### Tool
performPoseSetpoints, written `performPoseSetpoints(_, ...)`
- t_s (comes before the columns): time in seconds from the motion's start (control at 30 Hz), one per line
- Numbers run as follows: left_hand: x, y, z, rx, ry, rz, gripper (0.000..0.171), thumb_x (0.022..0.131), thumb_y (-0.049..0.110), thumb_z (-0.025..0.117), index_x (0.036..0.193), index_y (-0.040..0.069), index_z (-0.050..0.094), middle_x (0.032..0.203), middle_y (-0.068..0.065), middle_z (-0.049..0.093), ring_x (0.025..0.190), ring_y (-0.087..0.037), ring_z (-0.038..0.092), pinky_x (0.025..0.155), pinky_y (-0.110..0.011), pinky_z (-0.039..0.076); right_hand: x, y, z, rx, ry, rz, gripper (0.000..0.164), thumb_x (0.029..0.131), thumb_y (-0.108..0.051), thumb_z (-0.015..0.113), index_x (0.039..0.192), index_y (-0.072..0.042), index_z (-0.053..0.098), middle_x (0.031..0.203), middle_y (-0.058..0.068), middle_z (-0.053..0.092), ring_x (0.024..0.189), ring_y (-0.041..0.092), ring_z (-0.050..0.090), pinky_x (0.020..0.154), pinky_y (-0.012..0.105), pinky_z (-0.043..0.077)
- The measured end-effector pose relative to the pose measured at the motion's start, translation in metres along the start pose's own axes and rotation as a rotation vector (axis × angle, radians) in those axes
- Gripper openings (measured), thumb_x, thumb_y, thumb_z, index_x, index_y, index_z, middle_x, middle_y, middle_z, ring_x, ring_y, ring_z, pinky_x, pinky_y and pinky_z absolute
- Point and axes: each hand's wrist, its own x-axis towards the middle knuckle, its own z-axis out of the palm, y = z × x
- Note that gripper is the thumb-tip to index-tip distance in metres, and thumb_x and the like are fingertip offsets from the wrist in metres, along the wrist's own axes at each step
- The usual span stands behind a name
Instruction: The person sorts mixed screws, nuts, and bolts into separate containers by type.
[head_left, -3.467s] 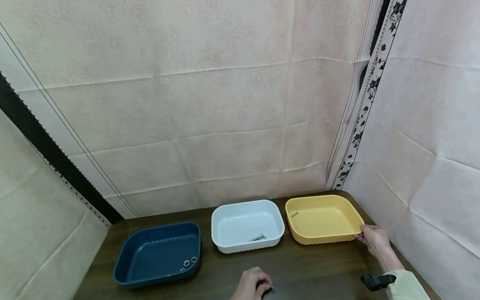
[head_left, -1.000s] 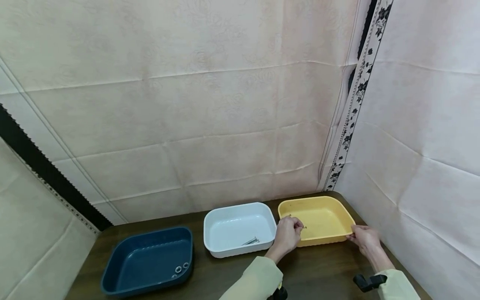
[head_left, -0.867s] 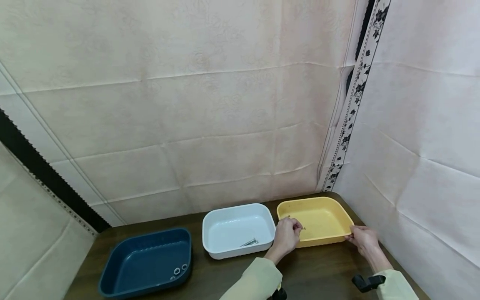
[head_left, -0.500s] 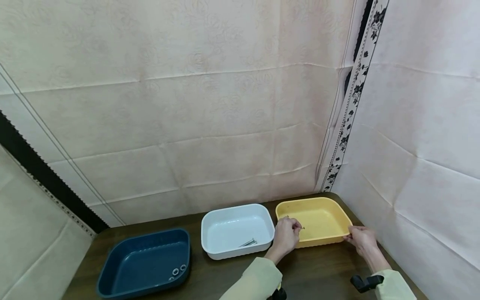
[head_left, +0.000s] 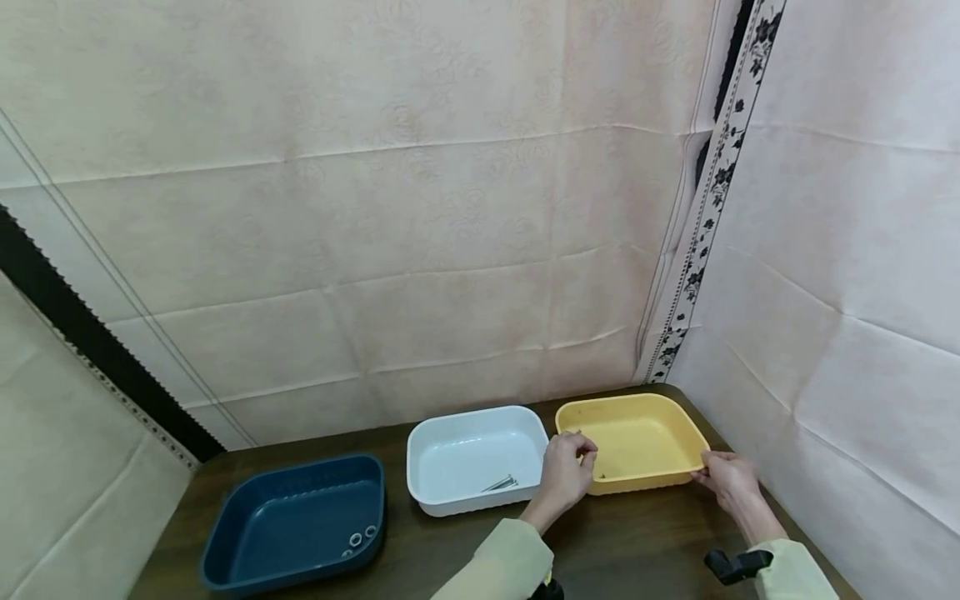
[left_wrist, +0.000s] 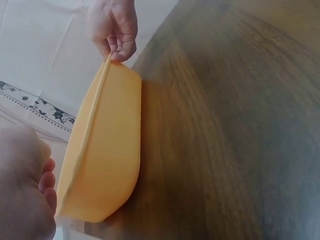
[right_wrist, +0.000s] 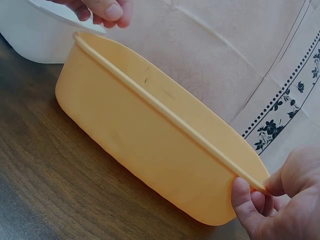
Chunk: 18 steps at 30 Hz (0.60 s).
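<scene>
My right hand point(head_left: 729, 482) pinches the near right corner of the yellow tray point(head_left: 651, 482) by its rim, thumb on one side and fingers on the other. Over the tray's left end hovers my left hand point(head_left: 566, 475), its fingers bent loosely with nothing between them. In the right wrist view the fingertips of this left hand point(right_wrist: 107, 11) show above the rim. A small screw point(head_left: 602, 477) lies low inside the tray near the front wall, mostly hidden. Another screw's tip point(head_left: 578, 432) peeks out just past the left knuckles.
Left of the yellow tray stands a white tray point(head_left: 480, 506) holding several screws point(head_left: 501, 482). Farther left, a dark blue tray point(head_left: 292, 475) holds several nuts point(head_left: 356, 540). The wooden table point(head_left: 622, 542) meets cloth walls behind and at both sides.
My left hand came from the table's front to the yellow tray with a screw, then let it go inside and drew back slightly left. My right hand keeps its hold on the rim.
</scene>
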Motion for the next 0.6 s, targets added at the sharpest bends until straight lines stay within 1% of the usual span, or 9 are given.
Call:
performPoseSetpoints(0.17, -0.004, -0.004, -0.006, -0.013, 0.018, -0.012, 0.004, 0.089, 0.006, 0.074, 0.087, 0.007, 0.077, 0.081, 0.006, 0.063, 0.078, -0.006, 0.051, 0.072, -0.020, 0.046, 0.001, -0.001, -0.001, -0.004, -0.006, 0.003, 0.047, 0.103, -0.003, 0.043, 0.136, 0.028, 0.029, 0.091, 0.022, 0.052, 0.060, 0.013, 0.060, 0.061, 0.024, 0.060)
performPoseSetpoints(0.23, -0.005, -0.006, -0.010, -0.022, 0.023, -0.011, 0.004, 0.089, 0.005, 0.073, 0.087, 0.007, 0.077, 0.080, 0.007, 0.062, 0.077, -0.006, 0.051, 0.070, -0.021, 0.045, 0.000, -0.002, -0.002, 0.000, -0.014, -0.002, 0.047, 0.103, -0.003, 0.043, 0.136, 0.028, 0.027, 0.090, 0.023, 0.051, 0.060, 0.013, 0.060, 0.061, 0.025, 0.060)
performPoseSetpoints(0.33, -0.010, -0.007, -0.016, -0.040, 0.031, -0.018, 0.004, 0.089, 0.005, 0.073, 0.088, 0.006, 0.076, 0.078, 0.007, 0.060, 0.076, -0.007, 0.051, 0.069, -0.020, 0.044, -0.002, -0.002, -0.003, 0.011, -0.020, -0.001, 0.048, 0.104, -0.004, 0.043, 0.136, 0.028, 0.027, 0.086, 0.020, 0.052, 0.060, 0.013, 0.060, 0.061, 0.024, 0.060)
performPoseSetpoints(0.43, -0.016, -0.008, -0.026, -0.038, 0.067, -0.012, 0.004, 0.089, 0.005, 0.073, 0.088, 0.007, 0.075, 0.078, 0.006, 0.060, 0.076, -0.011, 0.054, 0.069, -0.021, 0.045, -0.002, -0.002, -0.004, 0.036, -0.033, -0.002, 0.046, 0.104, -0.005, 0.044, 0.134, 0.027, 0.029, 0.081, 0.015, 0.052, 0.059, 0.012, 0.061, 0.061, 0.024, 0.060)
performPoseSetpoints(0.5, -0.021, -0.008, -0.033, -0.035, 0.099, 0.000, 0.004, 0.088, 0.005, 0.073, 0.088, 0.008, 0.075, 0.080, 0.005, 0.062, 0.077, -0.015, 0.056, 0.070, -0.021, 0.045, -0.004, -0.001, -0.007, 0.057, -0.028, 0.001, 0.041, 0.104, -0.008, 0.046, 0.123, 0.027, 0.038, 0.076, 0.011, 0.052, 0.058, 0.011, 0.060, 0.060, 0.023, 0.060)
performPoseSetpoints(0.6, -0.030, -0.010, -0.049, -0.028, 0.157, 0.030, 0.004, 0.086, 0.004, 0.073, 0.087, 0.006, 0.075, 0.082, 0.003, 0.064, 0.078, -0.019, 0.059, 0.071, -0.023, 0.047, -0.007, 0.000, -0.013, 0.061, 0.000, -0.007, 0.035, 0.103, -0.017, 0.050, 0.104, 0.017, 0.048, 0.070, 0.006, 0.050, 0.057, 0.010, 0.056, 0.055, 0.023, 0.057)
